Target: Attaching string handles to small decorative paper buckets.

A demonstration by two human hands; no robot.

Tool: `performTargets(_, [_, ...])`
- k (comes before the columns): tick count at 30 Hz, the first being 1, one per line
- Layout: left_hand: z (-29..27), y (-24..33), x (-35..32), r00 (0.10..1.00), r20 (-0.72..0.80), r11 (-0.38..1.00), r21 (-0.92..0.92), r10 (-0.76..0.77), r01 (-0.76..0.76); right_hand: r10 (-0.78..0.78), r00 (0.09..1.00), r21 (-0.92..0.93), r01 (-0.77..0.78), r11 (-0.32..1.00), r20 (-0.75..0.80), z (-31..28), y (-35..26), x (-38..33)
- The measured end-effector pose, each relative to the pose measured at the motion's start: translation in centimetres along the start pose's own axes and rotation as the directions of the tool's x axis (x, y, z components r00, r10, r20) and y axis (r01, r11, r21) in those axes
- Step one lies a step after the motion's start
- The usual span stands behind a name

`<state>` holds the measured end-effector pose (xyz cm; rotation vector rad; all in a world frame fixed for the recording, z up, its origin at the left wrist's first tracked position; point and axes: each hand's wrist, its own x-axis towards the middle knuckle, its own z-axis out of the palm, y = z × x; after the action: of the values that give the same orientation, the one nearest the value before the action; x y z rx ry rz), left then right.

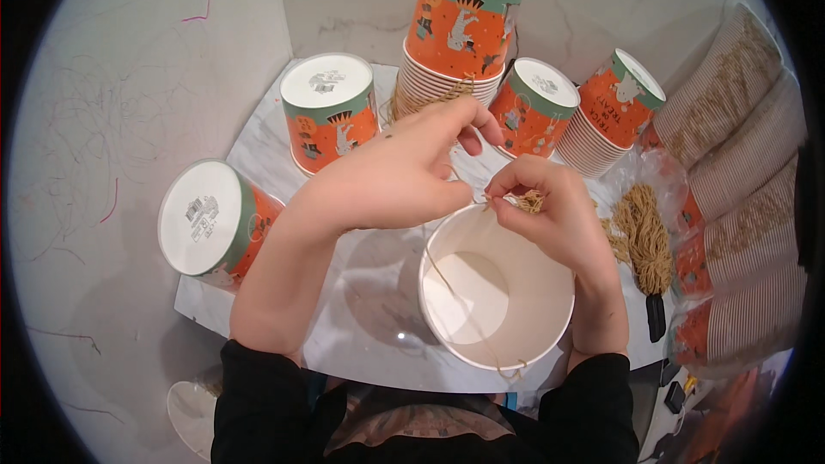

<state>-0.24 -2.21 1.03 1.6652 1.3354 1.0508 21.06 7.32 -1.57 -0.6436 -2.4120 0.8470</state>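
A white-lined paper bucket (pixel 541 309) stands mouth up in front of me. Thin tan twine (pixel 461 296) crosses its mouth from the left side of the rim down to the near rim, where a short end sticks out. At the far rim my right hand (pixel 554 210) pinches a bit of the twine between thumb and fingertips, and more tan strands show within its curled fingers. My left hand (pixel 421 155) hovers above the far left of the rim, thumb apart from its bent fingers. Nothing is visibly held in it.
Behind stand upside-down orange and green buckets (pixel 331 112), a tall stack (pixel 451 77) and a leaning stack (pixel 610 112). One bucket (pixel 206 219) tilts at the left. A tan twine bundle (pixel 643 241) lies right, beside bagged bucket stacks (pixel 748 198). Walls border the marble-patterned table (pixel 344 335).
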Motion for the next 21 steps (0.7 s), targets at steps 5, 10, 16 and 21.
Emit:
performTargets(5, [-0.5,-1.7,-0.3,0.988,-0.028,0.865,0.487,0.155,-0.122,0.058,0.996,0.113,-0.065,0.991,0.061,-0.5,0.1,0.1])
performTargets(10, [-0.4,-1.8,-0.7,0.991,-0.029,0.768,0.635,0.133,-0.084,0.097,0.992,0.29,-0.118,0.95,0.086,-0.7,-0.5,0.3])
performTargets(16, [0.0,-1.0,-1.0,0.996,-0.025,0.764,0.643,0.082,-0.047,0.159,0.98,0.605,-0.2,0.771,0.12,-0.8,-0.8,0.2])
performTargets(21, [0.2,-0.2,-0.7,0.996,-0.025,0.846,0.529,0.087,-0.061,0.22,0.971,0.6,-0.23,0.766,0.092,-0.7,-0.9,0.2])
